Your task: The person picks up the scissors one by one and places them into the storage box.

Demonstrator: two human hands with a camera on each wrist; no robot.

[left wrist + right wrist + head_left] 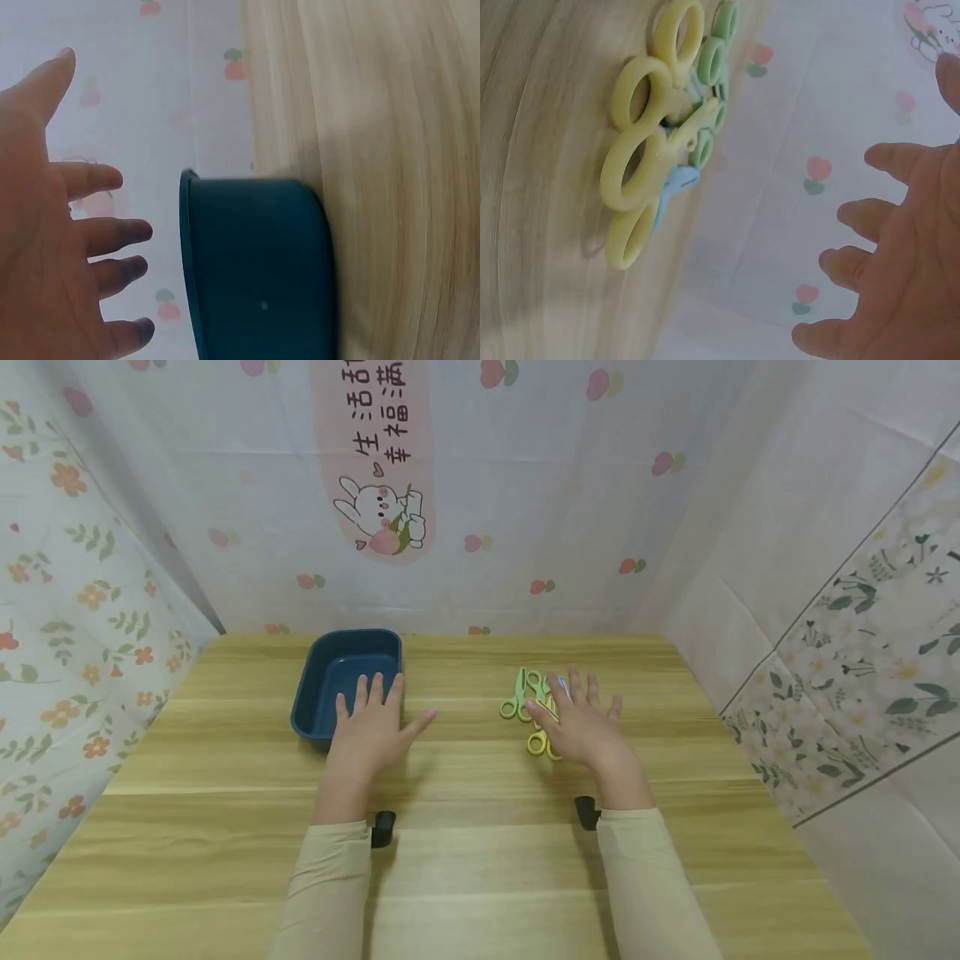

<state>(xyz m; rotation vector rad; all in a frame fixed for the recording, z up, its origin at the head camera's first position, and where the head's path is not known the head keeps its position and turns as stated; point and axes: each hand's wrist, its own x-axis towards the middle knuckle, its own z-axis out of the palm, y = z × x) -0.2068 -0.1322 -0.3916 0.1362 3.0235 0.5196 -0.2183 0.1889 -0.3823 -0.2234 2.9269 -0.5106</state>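
In the head view my left hand (371,727) is spread over the near right side of a dark blue bin (306,710). The left wrist view shows its fingers straight, apart from the bin's outer wall (259,262). My right hand (583,722) hovers with spread fingers over a small pile of scissors and covers part of it. Green scissors (521,693) lie at the pile's left. Yellow scissors (637,169) and a bit of blue (679,180) show in the right wrist view, with the palm (915,277) off to the side. Neither hand holds anything.
Both hands are above a wood-grain table (480,843). A printed curtain (495,502) hangs along its back edge, with patterned cloth (75,610) at the left and a tiled wall (862,652) at the right. Black wrist mounts (383,829) stick out inward from both sleeves.
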